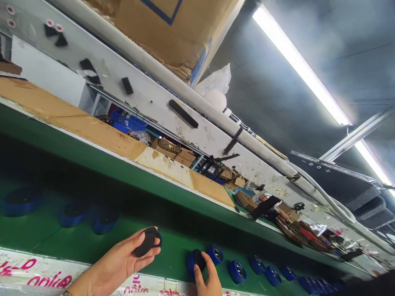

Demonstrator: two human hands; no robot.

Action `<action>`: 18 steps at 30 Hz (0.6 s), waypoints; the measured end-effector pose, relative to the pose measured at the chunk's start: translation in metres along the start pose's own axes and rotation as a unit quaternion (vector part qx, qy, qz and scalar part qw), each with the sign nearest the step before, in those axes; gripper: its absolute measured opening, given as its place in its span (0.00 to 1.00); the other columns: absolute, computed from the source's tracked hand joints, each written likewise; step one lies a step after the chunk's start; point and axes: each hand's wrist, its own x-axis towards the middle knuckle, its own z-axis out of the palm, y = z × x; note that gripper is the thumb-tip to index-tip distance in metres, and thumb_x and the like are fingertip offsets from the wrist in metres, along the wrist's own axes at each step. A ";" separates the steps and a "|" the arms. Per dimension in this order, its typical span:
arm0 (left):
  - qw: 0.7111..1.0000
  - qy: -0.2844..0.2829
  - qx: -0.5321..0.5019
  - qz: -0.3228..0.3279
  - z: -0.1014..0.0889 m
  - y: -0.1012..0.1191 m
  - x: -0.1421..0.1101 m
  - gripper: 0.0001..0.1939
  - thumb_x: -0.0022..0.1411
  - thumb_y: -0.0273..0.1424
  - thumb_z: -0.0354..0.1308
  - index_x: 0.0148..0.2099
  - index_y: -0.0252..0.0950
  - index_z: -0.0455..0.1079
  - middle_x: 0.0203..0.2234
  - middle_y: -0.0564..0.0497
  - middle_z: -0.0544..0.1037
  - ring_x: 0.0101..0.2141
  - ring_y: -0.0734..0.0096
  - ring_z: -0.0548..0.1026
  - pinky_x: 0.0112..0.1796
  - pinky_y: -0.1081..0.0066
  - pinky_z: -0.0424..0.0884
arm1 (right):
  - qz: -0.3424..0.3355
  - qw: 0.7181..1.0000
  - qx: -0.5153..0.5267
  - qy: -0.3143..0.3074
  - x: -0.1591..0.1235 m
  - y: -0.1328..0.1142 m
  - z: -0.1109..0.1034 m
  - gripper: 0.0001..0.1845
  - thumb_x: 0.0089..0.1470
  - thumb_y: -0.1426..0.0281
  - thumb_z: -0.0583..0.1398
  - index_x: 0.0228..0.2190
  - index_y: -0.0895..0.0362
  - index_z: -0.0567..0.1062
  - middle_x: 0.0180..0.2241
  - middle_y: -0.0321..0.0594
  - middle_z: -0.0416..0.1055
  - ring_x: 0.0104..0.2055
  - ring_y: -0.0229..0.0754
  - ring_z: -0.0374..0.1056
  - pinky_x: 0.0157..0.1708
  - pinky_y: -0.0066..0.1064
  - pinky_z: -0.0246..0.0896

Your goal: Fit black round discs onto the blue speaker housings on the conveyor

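The left hand (114,261) gripped a round black disc (147,242), the right hand (207,276) pinched another black disc (199,260) on a blue ring (189,263), and more blue rings (237,271) on the green bench (46,242) had open tops.

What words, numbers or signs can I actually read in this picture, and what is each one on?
Pink print on the white strip along the bench edge: "online", perhaps, too distorted to be sure.
Dark panel at upper right: "- + o +", small signs along its edge.
Second patch of pink print: cut off, unreadable.
Cardboard boxes in the distance: any markings too small to read.
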 end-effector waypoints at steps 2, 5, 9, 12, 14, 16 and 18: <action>1.000 0.002 -0.001 0.001 0.001 0.000 -0.001 0.24 0.58 0.35 0.56 0.55 0.29 0.63 0.47 0.39 0.75 0.51 0.49 0.69 0.54 0.57 0.62 | -0.009 1.000 0.001 0.006 -0.001 -0.002 0.002 0.32 0.49 0.47 0.51 0.42 0.60 0.72 0.46 0.49 0.71 0.51 0.53 0.65 0.53 0.43 0.58; 1.000 0.009 0.002 0.006 0.003 0.000 -0.002 0.23 0.58 0.35 0.56 0.54 0.29 0.64 0.47 0.40 0.75 0.50 0.49 0.69 0.53 0.57 0.63 | -0.015 1.000 0.007 0.010 -0.002 -0.006 0.003 0.35 0.49 0.44 0.50 0.41 0.61 0.73 0.46 0.51 0.71 0.51 0.54 0.65 0.52 0.48 0.58; 1.000 0.005 0.007 0.005 0.003 -0.001 -0.001 0.23 0.58 0.35 0.56 0.53 0.29 0.65 0.46 0.40 0.76 0.50 0.50 0.70 0.53 0.57 0.63 | -0.005 1.000 0.015 0.013 -0.003 -0.010 0.003 0.34 0.49 0.44 0.51 0.41 0.60 0.73 0.45 0.50 0.72 0.50 0.54 0.66 0.52 0.48 0.59; 1.000 -0.003 0.010 0.007 0.001 -0.001 0.000 0.24 0.58 0.36 0.55 0.54 0.29 0.63 0.45 0.39 0.76 0.50 0.50 0.70 0.53 0.57 0.62 | 0.003 1.000 0.016 0.007 -0.002 -0.009 0.002 0.33 0.50 0.44 0.51 0.40 0.60 0.74 0.45 0.50 0.72 0.50 0.53 0.66 0.52 0.46 0.60; 1.000 -0.006 0.012 0.007 0.001 -0.001 0.000 0.24 0.59 0.37 0.54 0.55 0.29 0.62 0.45 0.39 0.75 0.50 0.50 0.70 0.53 0.57 0.62 | 0.008 1.000 0.013 0.003 -0.001 -0.010 0.001 0.34 0.50 0.44 0.50 0.39 0.60 0.74 0.43 0.50 0.72 0.48 0.53 0.67 0.50 0.45 0.61; 1.000 -0.017 0.025 -0.002 0.002 -0.002 -0.001 0.25 0.59 0.37 0.53 0.55 0.28 0.60 0.45 0.39 0.75 0.50 0.50 0.70 0.52 0.57 0.62 | -0.004 1.000 0.004 0.008 0.000 -0.014 -0.002 0.33 0.50 0.44 0.50 0.38 0.59 0.75 0.42 0.49 0.73 0.47 0.52 0.68 0.49 0.44 0.62; 0.998 -0.028 0.046 -0.024 0.004 -0.004 -0.002 0.26 0.59 0.37 0.53 0.56 0.28 0.59 0.43 0.39 0.76 0.48 0.51 0.71 0.50 0.58 0.63 | -0.036 0.999 -0.009 0.024 0.000 -0.024 -0.004 0.32 0.51 0.45 0.50 0.38 0.59 0.75 0.42 0.50 0.73 0.47 0.53 0.68 0.49 0.45 0.63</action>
